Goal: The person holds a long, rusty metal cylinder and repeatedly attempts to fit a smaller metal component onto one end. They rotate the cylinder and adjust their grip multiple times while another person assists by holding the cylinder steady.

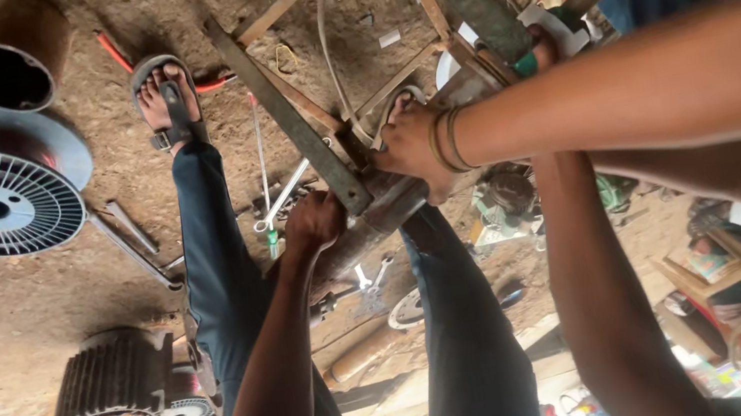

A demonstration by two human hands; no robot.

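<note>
The angle-iron frame (293, 122) sits over the stretched-out legs, mid dirt floor (117, 151). It looks heavy, stiff and sharp-edged, so I'd grab the flat bars near the joints. The left hand (314, 224) is clenched on its lower end. The right hand (547, 45) is up on the far bar (mostly hidden by a helper's bangled arm (615, 99), so I can't tell the grip).
</note>
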